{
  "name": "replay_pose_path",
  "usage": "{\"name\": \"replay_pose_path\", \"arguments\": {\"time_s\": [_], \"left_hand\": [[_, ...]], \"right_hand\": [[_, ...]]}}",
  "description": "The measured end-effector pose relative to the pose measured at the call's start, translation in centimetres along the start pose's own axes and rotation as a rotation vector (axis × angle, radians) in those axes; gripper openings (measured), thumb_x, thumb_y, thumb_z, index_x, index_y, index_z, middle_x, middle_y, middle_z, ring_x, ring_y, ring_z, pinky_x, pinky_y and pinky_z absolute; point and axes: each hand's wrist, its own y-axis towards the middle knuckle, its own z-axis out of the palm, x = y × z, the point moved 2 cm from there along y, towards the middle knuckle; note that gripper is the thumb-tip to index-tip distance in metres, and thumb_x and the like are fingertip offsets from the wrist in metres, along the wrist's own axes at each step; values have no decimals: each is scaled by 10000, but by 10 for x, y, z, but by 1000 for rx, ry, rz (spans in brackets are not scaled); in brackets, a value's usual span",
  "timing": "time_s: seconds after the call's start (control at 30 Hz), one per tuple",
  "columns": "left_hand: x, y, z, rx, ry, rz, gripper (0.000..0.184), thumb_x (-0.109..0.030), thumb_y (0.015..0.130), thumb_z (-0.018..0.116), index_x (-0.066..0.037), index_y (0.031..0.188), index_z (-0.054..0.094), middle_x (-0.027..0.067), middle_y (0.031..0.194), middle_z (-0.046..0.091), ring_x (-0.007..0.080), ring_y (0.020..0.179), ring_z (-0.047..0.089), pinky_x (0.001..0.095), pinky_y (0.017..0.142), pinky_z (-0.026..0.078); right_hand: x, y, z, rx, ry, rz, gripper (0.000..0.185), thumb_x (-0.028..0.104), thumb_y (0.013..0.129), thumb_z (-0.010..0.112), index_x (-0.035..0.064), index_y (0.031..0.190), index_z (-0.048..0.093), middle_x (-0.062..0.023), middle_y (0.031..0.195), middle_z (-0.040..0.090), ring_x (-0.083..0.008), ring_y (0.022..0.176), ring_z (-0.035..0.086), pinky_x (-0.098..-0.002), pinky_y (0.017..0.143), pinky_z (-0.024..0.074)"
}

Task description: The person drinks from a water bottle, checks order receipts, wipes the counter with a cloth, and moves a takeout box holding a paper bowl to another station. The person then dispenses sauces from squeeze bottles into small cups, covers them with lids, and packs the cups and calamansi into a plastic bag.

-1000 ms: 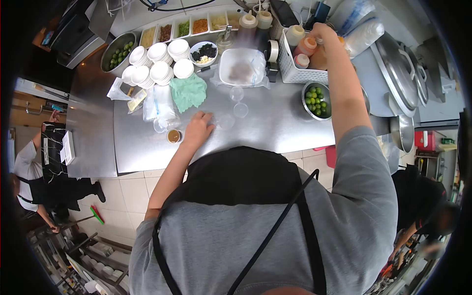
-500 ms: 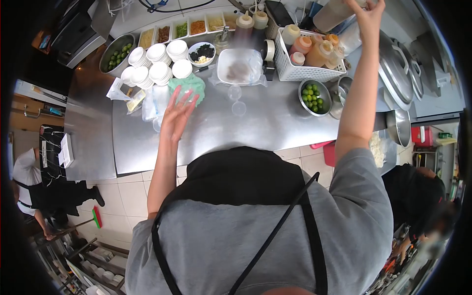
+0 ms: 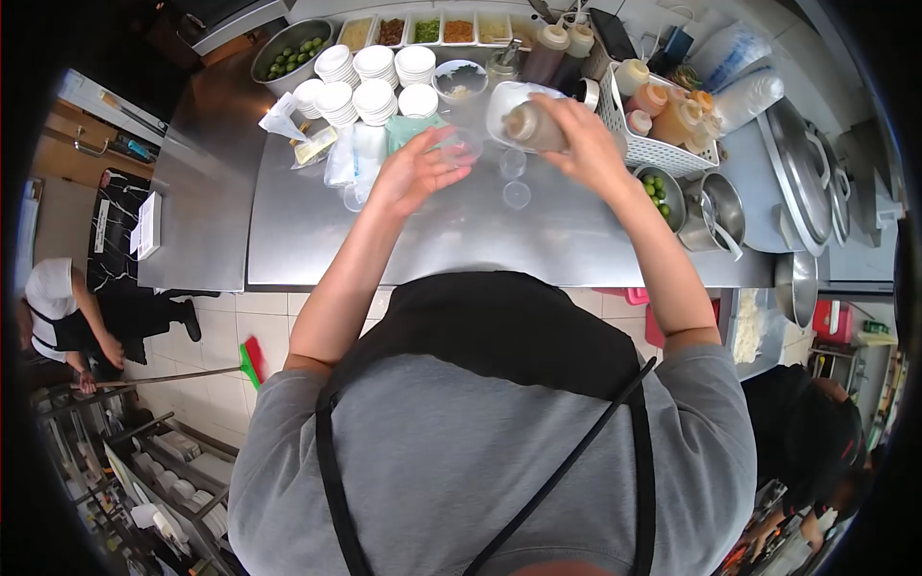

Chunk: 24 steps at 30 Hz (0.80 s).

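Observation:
A small clear plastic cup [image 3: 461, 146] rests in the fingers of my left hand [image 3: 415, 175], above the steel counter. My right hand [image 3: 584, 144] is wrapped round a squeeze bottle [image 3: 536, 129] with brownish contents, tilted with its top end toward the cup. A gap separates bottle and cup. Below them on the counter lie two clear round plastic pieces, one nearer the bottle [image 3: 513, 163] and one closer to me [image 3: 517, 195]. Behind the bottle stands a white container [image 3: 501, 104], partly hidden by it.
Stacks of white lidded tubs [image 3: 375, 96] and a green cloth [image 3: 408, 130] stand left of centre. At right are a white basket of sauce bottles [image 3: 663, 154], a bowl of limes [image 3: 655, 192] and a steel pot [image 3: 715, 206]. Another person [image 3: 58, 307] holds a broom at far left.
My right hand has brought the squeeze bottle down and left from the upper right, over the counter. My left hand has moved right and up toward it. The head view has shifted.

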Motion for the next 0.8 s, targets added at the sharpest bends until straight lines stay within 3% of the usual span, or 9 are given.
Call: {"name": "replay_pose_path", "arguments": {"time_s": [0.07,0.27,0.33,0.53,0.8], "left_hand": [[4,0,0,7,-8,-19,485,-309,910,402,21,1260,349,237,1175,464,354,1076,490,398,922,413],[8,-1,1,1,-21,-8,442,-279,920,378,16,1247,353,222,1120,476,336,1037,515,416,880,441],[9,-2,-1,26,-23,-12,465,-287,908,408,25,1248,349,235,1211,436,362,1073,490,407,902,432],[7,-8,5,-4,-29,45,431,-244,901,432,35,1217,340,203,1269,385,378,1069,487,441,880,454],[11,-7,6,32,-88,-5,436,-231,903,422,43,1228,325,216,1240,405,378,1063,487,457,896,442]], "right_hand": [[6,-2,14,57,-266,-139,656,15,605,651,149,1214,448,-99,1057,525,-272,1029,474,-386,883,365],[19,1,20,-2,-493,-319,571,15,641,577,167,1185,494,-66,995,546,-253,942,505,-384,835,375],[20,2,20,-12,-520,-332,560,19,643,574,170,1178,504,-63,984,549,-250,924,511,-386,826,381],[23,4,20,-28,-571,-361,531,25,651,560,181,1157,529,-49,944,558,-241,888,526,-386,800,397],[23,2,17,-30,-579,-350,509,28,648,551,185,1132,546,-39,905,566,-237,857,535,-385,791,398]]}}
